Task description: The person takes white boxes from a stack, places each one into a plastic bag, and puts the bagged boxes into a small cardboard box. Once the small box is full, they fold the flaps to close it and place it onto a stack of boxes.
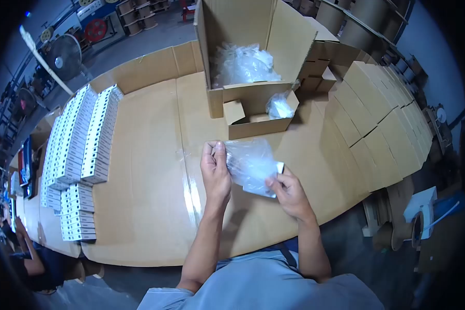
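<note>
A clear plastic bag (250,163) is stretched between my two hands above the cardboard-covered table. My left hand (215,173) pinches its upper left edge between thumb and curled fingers. At the lower right, my right hand (290,195) is closed on the bag, thumb on top. A white edge (280,168) of something shows beside the right fingers; its kind is mostly hidden by the bag and hand. Just beyond the bag stands a small open carton (258,128) with a plastic-wrapped bundle (280,107) in its right end.
Behind the small carton, a large open carton (217,95) holds crumpled clear plastic bags (248,64). Rows of small white boxes (72,139) are stacked at left. Brown cartons (382,124) pile up at right. A cardboard rim (150,67) borders the table's far side. Another person's arm (33,258) shows at lower left.
</note>
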Demonstrator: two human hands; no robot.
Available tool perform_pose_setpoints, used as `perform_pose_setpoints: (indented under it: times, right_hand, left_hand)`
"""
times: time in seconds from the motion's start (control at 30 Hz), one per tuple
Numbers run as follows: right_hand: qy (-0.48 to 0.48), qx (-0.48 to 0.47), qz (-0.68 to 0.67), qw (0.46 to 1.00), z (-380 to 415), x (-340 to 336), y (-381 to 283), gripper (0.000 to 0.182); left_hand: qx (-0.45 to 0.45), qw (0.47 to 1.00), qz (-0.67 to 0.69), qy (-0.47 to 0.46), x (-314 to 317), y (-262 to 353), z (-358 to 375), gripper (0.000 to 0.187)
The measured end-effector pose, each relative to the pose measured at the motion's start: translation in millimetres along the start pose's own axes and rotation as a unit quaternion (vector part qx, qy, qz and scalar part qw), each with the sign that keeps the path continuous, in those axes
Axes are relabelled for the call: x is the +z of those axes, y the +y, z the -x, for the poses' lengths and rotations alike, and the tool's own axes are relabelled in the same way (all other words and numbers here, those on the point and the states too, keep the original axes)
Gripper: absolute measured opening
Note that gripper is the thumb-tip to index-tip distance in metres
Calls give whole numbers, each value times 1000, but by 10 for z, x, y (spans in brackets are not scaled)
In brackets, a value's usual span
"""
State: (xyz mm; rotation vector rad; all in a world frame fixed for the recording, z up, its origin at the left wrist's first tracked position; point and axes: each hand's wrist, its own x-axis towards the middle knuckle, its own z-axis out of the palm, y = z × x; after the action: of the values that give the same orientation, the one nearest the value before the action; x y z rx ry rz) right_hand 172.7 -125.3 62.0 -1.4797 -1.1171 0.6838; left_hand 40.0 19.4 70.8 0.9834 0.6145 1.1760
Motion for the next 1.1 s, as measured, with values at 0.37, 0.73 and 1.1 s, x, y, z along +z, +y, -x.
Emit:
perform_pose_setpoints:
  times: [0.37, 0.73, 1.1]
  right_hand:
    - [103, -15, -15, 994, -86, 592, 22, 22]
    - [169, 44, -56, 983, -82, 710, 214, 25]
    - [134, -15, -79, 988, 100, 418, 212, 28]
  left_hand:
    - [1, 999, -34, -24, -483, 90, 106, 17]
    - [-45, 987, -140, -63, -652, 5, 370, 19]
    - [3, 995, -89, 51, -546, -162, 435, 24]
